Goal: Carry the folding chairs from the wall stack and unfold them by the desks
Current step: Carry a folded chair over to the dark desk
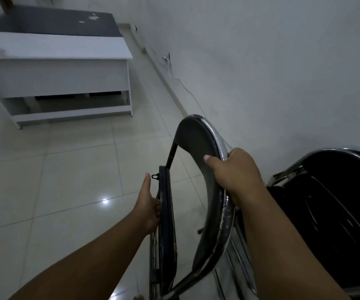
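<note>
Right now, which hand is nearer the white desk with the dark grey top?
Left. The left hand grips the padded seat edge of the black folding chair, on the side toward the white desk. The right hand holds the chair's curved backrest, closer to the wall.

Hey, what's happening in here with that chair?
A person is handling a folding chair with both bare hands. The right hand grips the curved chrome top of the backrest, while the left hand holds the edge of the seat panel, which sits close against the frame, so the chair looks only partly opened. More folded chairs lean by the wall on the right. A white desk stands ahead across the tiled floor.
</note>
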